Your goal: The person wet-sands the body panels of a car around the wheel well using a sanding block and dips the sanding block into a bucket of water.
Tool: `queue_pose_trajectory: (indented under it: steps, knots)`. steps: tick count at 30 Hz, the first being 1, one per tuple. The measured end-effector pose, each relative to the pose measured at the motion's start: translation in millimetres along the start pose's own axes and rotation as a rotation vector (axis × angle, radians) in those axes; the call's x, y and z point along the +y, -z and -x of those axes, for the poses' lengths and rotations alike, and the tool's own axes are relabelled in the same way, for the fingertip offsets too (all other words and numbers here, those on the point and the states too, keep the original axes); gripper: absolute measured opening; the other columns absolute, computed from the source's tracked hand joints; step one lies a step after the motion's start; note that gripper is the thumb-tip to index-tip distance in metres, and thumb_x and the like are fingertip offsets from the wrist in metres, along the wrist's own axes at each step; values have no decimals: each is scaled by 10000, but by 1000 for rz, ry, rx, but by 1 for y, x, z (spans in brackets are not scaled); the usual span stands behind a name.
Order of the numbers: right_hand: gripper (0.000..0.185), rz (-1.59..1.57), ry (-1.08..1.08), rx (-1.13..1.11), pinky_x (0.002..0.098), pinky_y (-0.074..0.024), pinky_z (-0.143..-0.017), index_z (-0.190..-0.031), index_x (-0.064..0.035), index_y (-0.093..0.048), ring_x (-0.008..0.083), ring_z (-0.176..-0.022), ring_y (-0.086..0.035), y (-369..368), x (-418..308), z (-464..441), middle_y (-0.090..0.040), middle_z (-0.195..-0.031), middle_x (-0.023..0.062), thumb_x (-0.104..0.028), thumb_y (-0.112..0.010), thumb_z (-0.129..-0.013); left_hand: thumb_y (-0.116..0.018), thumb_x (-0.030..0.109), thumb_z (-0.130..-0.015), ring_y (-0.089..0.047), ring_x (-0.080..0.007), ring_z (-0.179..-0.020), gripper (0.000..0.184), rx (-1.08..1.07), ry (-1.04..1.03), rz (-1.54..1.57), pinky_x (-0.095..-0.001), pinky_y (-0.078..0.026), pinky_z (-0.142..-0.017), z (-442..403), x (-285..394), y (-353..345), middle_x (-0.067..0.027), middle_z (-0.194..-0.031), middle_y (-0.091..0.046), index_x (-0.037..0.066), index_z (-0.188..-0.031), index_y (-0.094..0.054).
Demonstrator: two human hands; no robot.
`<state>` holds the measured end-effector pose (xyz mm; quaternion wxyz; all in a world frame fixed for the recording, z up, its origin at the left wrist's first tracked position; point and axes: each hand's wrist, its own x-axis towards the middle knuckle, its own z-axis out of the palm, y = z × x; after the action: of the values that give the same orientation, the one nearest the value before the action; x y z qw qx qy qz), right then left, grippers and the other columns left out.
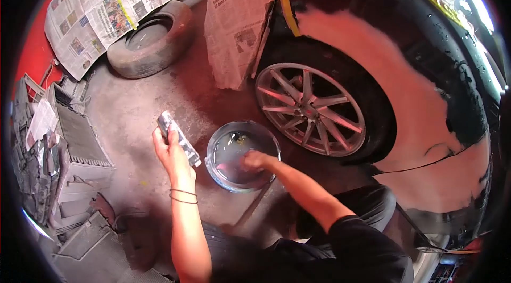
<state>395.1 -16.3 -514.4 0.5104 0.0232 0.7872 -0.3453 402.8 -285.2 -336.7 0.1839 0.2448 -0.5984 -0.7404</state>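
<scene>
My left hand [174, 154] is closed around a long, flat, grey-and-white block that looks like a sanding block [183, 143], held above the floor left of the bucket. My right hand [256, 161] reaches into a round dark bucket [208, 168] of cloudy water [226, 150]. Its fingers dip into the water and are mostly hidden, so what they hold, if anything, does not show. A blurred pinkish patch shows in the water beside them. Just beyond the bucket stands a car wheel [306, 110] with a silver multi-spoke rim.
Dark car bodywork [420, 33] with a pinkish filler-like area [372, 49] curves over the wheel. Taped newspaper [234, 33] hangs beside it. A loose tyre [154, 43] lies at the back. Piled grey panels [80, 139] line the left side.
</scene>
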Motion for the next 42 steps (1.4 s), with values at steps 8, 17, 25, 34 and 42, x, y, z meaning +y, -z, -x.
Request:
queue_pose_trajectory:
  steps: [8, 17, 25, 34, 42]
  knots:
    - [397, -680, 370, 220, 376, -453, -580, -886, -66, -663, 187, -651, -546, 117, -117, 260, -509, -728, -13, -405, -678, -1092, -688, 171, -1121, -621, -148, -1090, 268, -311, -86, 178, -311, -519, -996, 19, -59, -118, -41, -1202, -679, 23, -1336, -625]
    - [374, -1295, 352, 57, 358, -383, -496, -755, -194, -482, 156, -533, -437, 62, -107, 187, -465, -672, -10, -318, -655, -1062, -726, 168, -1086, -650, -174, -979, 290, -168, -71, 57, -358, -555, -884, 0, -18, -92, -86, -1110, -697, 1, -1303, -631]
    - [262, -853, 146, 147, 389, -446, -499, -869, -142, -680, 197, -546, -548, -32, 41, -75, -599, -714, 36, -264, -599, -1087, -697, 196, -1136, -611, -52, -845, 119, -234, 262, 209, -256, -508, -723, 2, 13, -23, 37, -1003, -662, 113, -1219, -673]
    - [215, -1220, 11, 137, 345, -426, -591, -859, -134, -608, 150, -670, -522, -28, 61, -107, -586, -793, 28, -182, -559, -1064, -636, 237, -1168, -746, -140, -953, 295, -367, 598, 250, -368, -636, -875, 4, -54, 33, -22, -1126, -757, 134, -1444, -658]
    - [352, -609, 572, 183, 378, -613, -959, -1334, 26, -745, 233, -1046, -768, 16, -123, 136, -798, -1236, 140, -154, -496, -1162, -561, 310, -1177, -650, -228, -1270, 338, -470, 896, 235, -441, -556, -1048, 26, -114, -30, -95, -1369, -698, 113, -1442, -636]
